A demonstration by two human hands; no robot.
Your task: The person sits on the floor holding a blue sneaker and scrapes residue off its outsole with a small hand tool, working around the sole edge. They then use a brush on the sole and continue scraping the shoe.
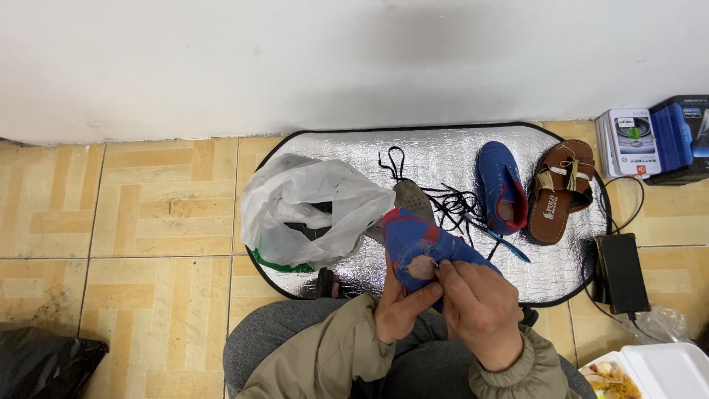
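My left hand (400,307) grips a blue shoe with red trim (413,240) from below, thumb across its side. My right hand (480,303) pinches at a worn pale patch on the same shoe, fingers closed on something small that I cannot make out. A matching blue shoe (501,185) lies on the silver mat (443,151) beyond, beside a brown sandal (561,188). Loose black laces (443,196) and a grey insole (413,198) lie between them.
A white plastic bag (310,210) sits on the mat's left part. Small boxes (628,140) stand at the far right by the wall. A black flat device with cable (622,272) lies right of the mat. A food container (650,373) is at bottom right, a black bag (40,362) at bottom left.
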